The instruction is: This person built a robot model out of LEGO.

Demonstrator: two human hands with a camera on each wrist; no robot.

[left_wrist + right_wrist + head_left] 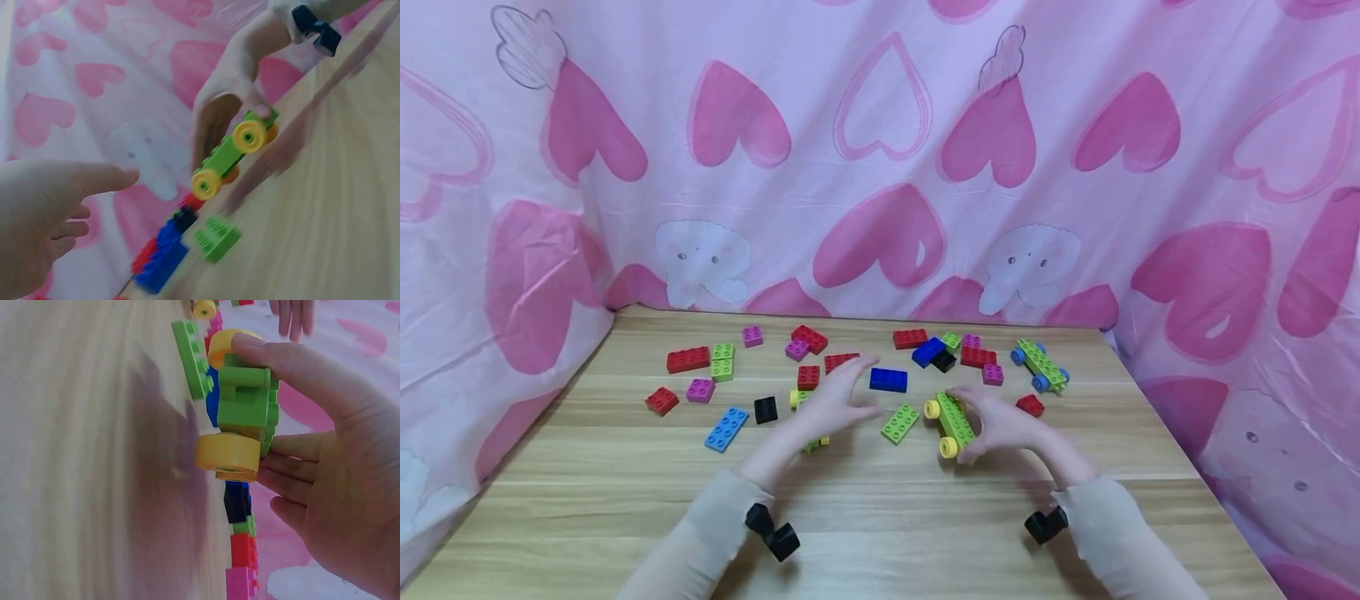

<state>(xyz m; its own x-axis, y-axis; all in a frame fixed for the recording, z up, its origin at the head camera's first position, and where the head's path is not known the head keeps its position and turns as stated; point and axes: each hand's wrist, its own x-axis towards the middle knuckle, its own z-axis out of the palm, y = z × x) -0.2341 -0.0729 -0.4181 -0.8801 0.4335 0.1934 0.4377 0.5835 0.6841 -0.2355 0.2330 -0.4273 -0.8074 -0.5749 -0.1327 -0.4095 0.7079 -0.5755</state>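
Beige sleeves [688, 533] are stretched over a wooden table [895, 533] | a yellow-wheeled green car base [953, 419] is pinched in the right hand [1003, 421], near a green brick [900, 423] | a second base [805, 397] is partly hidden by the left hand [833, 402], its fingers parted, nothing gripped

The near tabletop [880, 533] offers passage; beyond, the held green car [956, 419] obstructs.
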